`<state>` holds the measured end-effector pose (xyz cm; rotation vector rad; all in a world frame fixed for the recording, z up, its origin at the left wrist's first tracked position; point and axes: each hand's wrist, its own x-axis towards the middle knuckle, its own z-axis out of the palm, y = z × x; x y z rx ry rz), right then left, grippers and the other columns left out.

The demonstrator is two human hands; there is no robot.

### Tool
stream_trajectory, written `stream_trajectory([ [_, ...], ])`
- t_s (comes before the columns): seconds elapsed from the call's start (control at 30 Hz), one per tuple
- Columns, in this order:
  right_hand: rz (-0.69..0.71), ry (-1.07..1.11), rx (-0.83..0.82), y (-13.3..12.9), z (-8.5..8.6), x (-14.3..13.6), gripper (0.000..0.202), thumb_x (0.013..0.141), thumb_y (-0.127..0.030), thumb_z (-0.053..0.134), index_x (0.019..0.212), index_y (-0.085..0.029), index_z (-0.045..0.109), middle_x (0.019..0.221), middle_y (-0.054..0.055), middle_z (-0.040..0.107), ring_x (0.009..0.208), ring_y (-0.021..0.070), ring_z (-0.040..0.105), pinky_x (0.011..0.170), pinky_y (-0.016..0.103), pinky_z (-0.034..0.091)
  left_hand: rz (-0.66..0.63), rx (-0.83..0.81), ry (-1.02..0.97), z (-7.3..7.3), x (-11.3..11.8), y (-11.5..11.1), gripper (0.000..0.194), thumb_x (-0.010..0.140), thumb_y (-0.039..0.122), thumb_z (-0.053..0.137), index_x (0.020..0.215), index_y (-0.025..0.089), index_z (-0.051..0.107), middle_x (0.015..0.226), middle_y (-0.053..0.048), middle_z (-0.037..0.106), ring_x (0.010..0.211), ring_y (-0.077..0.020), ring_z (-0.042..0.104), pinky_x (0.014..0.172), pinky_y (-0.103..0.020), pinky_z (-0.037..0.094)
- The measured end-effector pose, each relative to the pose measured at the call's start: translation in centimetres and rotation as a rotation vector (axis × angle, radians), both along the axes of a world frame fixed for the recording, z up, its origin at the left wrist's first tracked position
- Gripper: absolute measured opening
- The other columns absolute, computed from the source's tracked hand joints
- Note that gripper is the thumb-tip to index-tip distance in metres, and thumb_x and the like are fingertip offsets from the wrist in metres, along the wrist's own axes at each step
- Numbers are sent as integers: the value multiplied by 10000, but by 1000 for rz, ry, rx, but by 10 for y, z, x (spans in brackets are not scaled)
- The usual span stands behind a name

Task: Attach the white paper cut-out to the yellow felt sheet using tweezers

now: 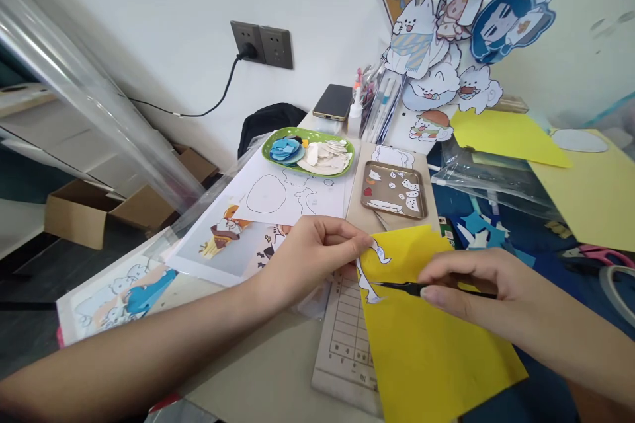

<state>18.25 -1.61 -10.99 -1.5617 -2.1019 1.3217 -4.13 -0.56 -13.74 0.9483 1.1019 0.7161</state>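
Left of the frame: cardboard box [77, 211], flaps open, contents too dark to tell. Upper centre: green tray [297, 170], holding blue pieces [285, 149] at its left and white pieces [325, 157] at its right, with a small yellow piece between. Centre: left hand [320, 244], thumb and forefinger pinched on the yellow sheet [426, 344] near its upper left corner, where two white paper strips [367, 283] lie. Right of centre: brown tray [397, 197] — small white cut-outs [411, 199], a long white piece along its lower edge, red and orange bits at its left. Lower right: right hand [471, 284], fingers closed round a slim black tool [413, 288], its tip at the lower strip — all above the yellow sheet. Right: clear plastic bag [476, 175], contents unclear.
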Motion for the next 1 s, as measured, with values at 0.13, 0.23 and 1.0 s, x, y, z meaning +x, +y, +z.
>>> stream_trajectory([
  [0.13,31,-5,10,-1,-4,1,287,803,-513,574,782,-259,705,798,4,700,729,190,641,544,247,466,-14,28,0,1,0,0,252,749,400,681,765,148,689,677,-29,699,549,-99,601,536,-211,461],
  [0.23,30,3,6,0,-5,4,288,799,-512,578,773,-254,704,787,6,700,717,191,642,552,249,472,-14,24,8,1,0,0,250,744,397,687,759,147,693,683,-26,697,552,-96,599,544,-207,466],
  [1.0,-16,36,11,-1,-1,0,249,790,-463,591,738,-248,703,758,4,691,686,179,633,571,249,480,0,-11,4,5,0,0,224,740,382,695,761,159,701,693,-16,705,553,-79,608,551,-178,485],
])
